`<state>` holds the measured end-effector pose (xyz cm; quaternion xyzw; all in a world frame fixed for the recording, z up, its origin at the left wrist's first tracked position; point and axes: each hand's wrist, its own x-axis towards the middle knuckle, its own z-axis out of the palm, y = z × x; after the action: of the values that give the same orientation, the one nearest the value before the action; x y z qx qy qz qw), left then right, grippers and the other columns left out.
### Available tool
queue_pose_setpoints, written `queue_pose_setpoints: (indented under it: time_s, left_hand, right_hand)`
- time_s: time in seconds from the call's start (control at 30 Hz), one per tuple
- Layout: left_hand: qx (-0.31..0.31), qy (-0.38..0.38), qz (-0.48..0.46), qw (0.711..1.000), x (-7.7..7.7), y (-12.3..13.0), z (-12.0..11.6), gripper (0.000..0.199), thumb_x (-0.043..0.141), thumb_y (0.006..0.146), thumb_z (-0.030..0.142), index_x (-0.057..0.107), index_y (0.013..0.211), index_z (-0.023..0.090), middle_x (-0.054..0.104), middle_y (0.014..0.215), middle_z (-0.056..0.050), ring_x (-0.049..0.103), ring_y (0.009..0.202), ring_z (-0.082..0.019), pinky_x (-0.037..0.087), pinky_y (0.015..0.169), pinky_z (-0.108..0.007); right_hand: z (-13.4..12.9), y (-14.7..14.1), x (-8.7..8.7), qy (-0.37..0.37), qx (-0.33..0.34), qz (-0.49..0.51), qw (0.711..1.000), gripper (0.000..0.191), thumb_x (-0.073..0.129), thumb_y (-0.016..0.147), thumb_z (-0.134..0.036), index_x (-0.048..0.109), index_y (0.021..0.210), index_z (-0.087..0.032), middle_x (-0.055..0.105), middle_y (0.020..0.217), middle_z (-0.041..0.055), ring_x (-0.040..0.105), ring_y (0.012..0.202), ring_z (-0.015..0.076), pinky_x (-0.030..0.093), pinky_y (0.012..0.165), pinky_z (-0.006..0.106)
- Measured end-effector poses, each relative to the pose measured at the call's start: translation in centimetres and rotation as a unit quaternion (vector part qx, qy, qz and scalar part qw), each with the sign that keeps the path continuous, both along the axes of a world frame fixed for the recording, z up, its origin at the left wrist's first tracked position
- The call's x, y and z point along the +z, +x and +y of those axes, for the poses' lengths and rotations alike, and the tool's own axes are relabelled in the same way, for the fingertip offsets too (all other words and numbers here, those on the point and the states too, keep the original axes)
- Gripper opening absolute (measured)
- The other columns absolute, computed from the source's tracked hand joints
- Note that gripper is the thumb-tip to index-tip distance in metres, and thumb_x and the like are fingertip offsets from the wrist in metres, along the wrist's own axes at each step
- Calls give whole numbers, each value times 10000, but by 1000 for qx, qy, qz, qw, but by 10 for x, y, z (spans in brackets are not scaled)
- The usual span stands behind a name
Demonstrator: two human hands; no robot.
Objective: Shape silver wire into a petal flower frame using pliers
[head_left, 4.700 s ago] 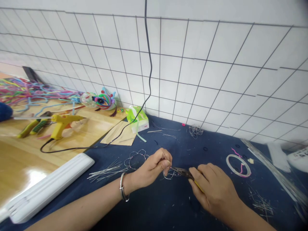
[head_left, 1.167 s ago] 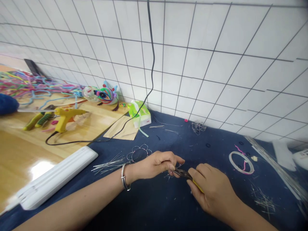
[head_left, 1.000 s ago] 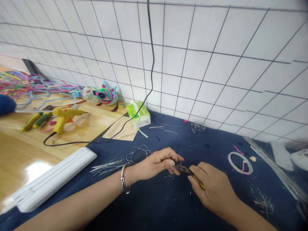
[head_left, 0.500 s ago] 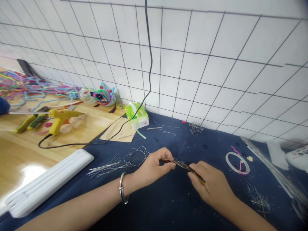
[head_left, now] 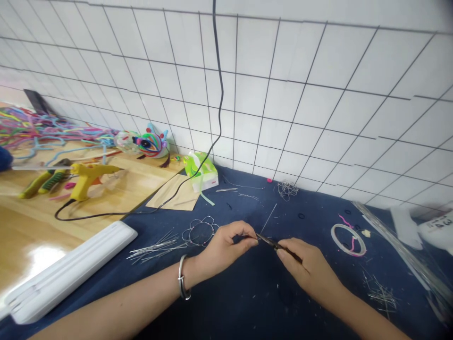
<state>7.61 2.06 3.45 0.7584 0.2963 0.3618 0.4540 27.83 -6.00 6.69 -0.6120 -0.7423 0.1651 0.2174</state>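
My right hand (head_left: 307,262) is wrapped round a pair of pliers (head_left: 271,242) whose narrow jaws point left. The jaw tips meet the fingertips of my left hand (head_left: 230,245), which pinches a thin piece of wire, mostly hidden by the fingers. A straight wire (head_left: 269,218) slants up and away just behind the jaws; whether it joins the pinched piece I cannot tell. Beside my left hand lies a flower-shaped wire frame (head_left: 200,231) with several loops round a ring. Left of it is a loose bundle of cut wires (head_left: 154,248).
A yellow glue gun (head_left: 87,179) and green-and-yellow pliers (head_left: 46,182) lie on the wooden table at left. Near them are a white lamp bar (head_left: 74,269) and a tissue pack (head_left: 201,171). To the right are a white ring-shaped roll (head_left: 348,240) and wire scraps (head_left: 382,295).
The pliers have turned slightly in my right hand, so their yellow handle edge hardly shows. The slanting wire behind the jaws shows more clearly. My left hand stays nearly in place.
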Motion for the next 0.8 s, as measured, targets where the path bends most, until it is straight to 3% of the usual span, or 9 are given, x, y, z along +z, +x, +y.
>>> queue_pose_setpoints:
  time_s: [0.3,0.53,0.8]
  left_hand:
    - [8,-119,-42,992,-3,4,-1,42,565,764,176,565,748,137,612,707,-13,540,659,-104,407,620,-224]
    - [4,-257,-122,959,-8,8,-3,96,591,759,198,520,767,134,609,669,-10,556,643,-108,419,655,-249]
    - [8,-307,-179,935,-11,8,-3,94,586,728,97,503,748,138,604,661,11,549,607,-86,409,635,-234]
  right_hand:
    - [0,-3,3,-53,-16,35,998,237,399,866,-334,602,853,-212,617,803,15,559,736,153,409,660,261]
    - [0,-4,-8,-30,-25,-5,999,223,397,861,-338,594,886,-236,590,779,6,542,711,157,402,661,280]
    - [2,-7,-13,-16,-19,-38,999,214,384,868,-352,566,900,-244,564,780,3,532,720,156,409,650,282]
